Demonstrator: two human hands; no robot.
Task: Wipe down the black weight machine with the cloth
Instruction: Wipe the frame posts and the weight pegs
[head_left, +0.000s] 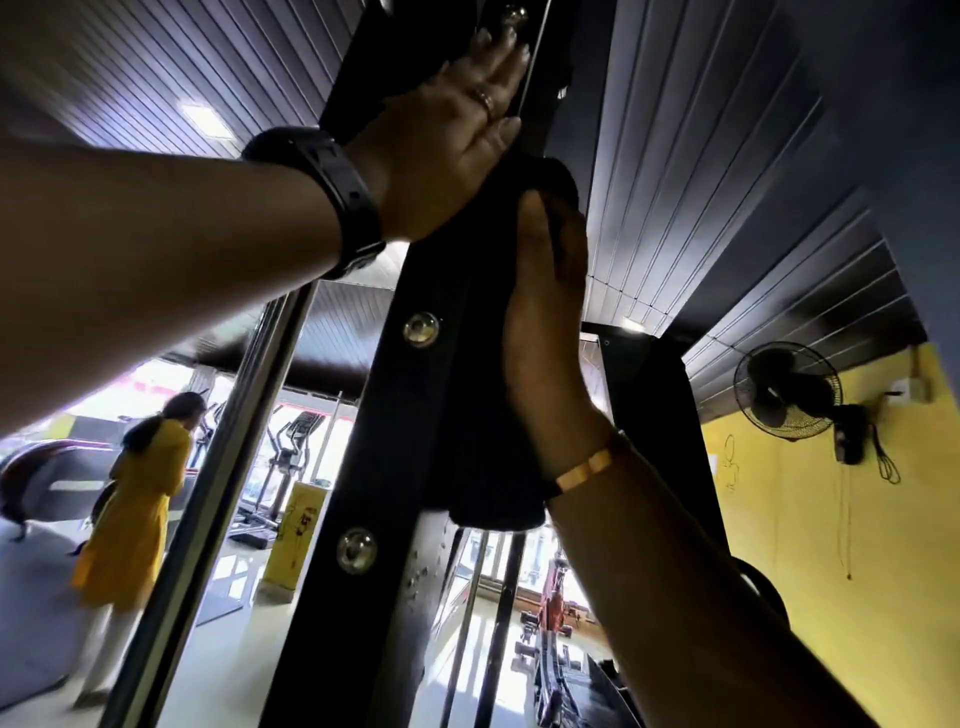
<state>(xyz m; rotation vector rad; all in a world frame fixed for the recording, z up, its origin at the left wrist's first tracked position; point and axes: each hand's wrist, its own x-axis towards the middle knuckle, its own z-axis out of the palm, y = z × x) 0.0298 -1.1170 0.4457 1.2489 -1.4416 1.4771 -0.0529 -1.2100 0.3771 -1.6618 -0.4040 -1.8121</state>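
Hanging lengthwise down the upright black metal machine post (384, 415), a dark cloth (488, 426) lies under the straight-fingered right hand (545, 332); the flat-fingered left hand (447, 130) presses above.

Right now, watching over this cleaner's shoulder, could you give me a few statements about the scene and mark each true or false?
1. The right hand presses a dark cloth against the black weight machine. True.
2. The left hand hangs free at the person's side. False: it rests flat on the machine, above the cloth.
3. A black watch sits on the left wrist. True.
4. The wall fan is mounted on a white wall. False: that wall is yellow.
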